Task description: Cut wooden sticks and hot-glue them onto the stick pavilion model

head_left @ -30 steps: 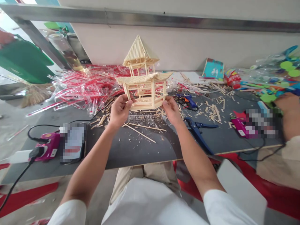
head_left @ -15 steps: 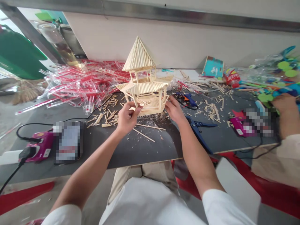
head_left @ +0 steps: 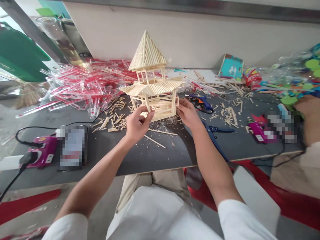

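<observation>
A two-tiered model pavilion point(head_left: 150, 88) built of thin wooden sticks stands upright between my hands, its pointed roof at the top. My left hand point(head_left: 138, 123) pinches the base at the front left corner, thumb and fingers closed on it. Over on the right side, my right hand point(head_left: 186, 113) grips the lower railing with its fingertips partly hidden behind the frame. Whether the base rests on the table or is lifted slightly, I cannot tell. Loose sticks point(head_left: 156, 141) and crumbs lie just in front of it.
Red-and-clear plastic wrappers point(head_left: 85, 85) heap up at the back left. Blue pliers point(head_left: 216, 136) and a blue glue gun point(head_left: 205, 104) lie to the right. A phone point(head_left: 73, 146) and purple power socket point(head_left: 42, 151) sit at the left. Another person's arm point(head_left: 308, 116) shows at the far right.
The pavilion has turned slightly while both my hands keep hold of it. My view has shifted a little, so the background sits higher in the picture.
</observation>
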Motion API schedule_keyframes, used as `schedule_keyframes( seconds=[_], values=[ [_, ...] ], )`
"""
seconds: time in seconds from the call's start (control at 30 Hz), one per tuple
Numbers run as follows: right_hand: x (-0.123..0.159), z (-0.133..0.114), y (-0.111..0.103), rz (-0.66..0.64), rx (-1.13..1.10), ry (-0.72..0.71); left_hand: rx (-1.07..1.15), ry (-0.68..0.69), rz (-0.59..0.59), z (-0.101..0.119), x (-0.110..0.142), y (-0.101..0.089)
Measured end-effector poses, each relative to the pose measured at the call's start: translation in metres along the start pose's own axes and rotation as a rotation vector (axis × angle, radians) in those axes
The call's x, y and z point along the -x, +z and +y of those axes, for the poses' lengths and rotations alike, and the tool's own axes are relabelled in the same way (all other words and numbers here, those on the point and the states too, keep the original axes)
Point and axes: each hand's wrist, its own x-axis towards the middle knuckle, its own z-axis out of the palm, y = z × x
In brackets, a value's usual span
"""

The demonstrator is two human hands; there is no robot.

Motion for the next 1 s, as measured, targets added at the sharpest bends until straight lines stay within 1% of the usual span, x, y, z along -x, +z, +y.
schedule_keyframes(
  seconds=[0.17,0.27,0.37,0.53,0.67,0.87,1.0],
  values=[
    [0.002,-0.001,0.007,0.000,-0.056,0.019,-0.156,0.036,0.091,0.018,-0.003,-0.006],
    [0.003,0.000,0.009,0.005,-0.050,0.017,-0.243,0.049,0.129,0.024,-0.004,-0.007],
    [0.003,0.001,0.009,0.018,-0.030,0.017,-0.295,0.066,0.134,0.026,-0.004,-0.005],
    [0.003,-0.001,0.010,0.009,-0.038,0.024,-0.388,0.132,0.118,0.026,0.000,-0.004],
    [0.004,-0.004,0.010,-0.009,-0.063,0.033,-0.431,0.169,0.068,0.021,0.001,-0.006],
    [0.004,-0.001,0.011,-0.022,-0.010,-0.002,-0.498,0.243,-0.005,0.000,-0.001,-0.007],
    [0.005,-0.001,0.011,-0.043,0.024,-0.013,-0.572,0.245,-0.038,-0.009,-0.001,-0.010]
  ],
)
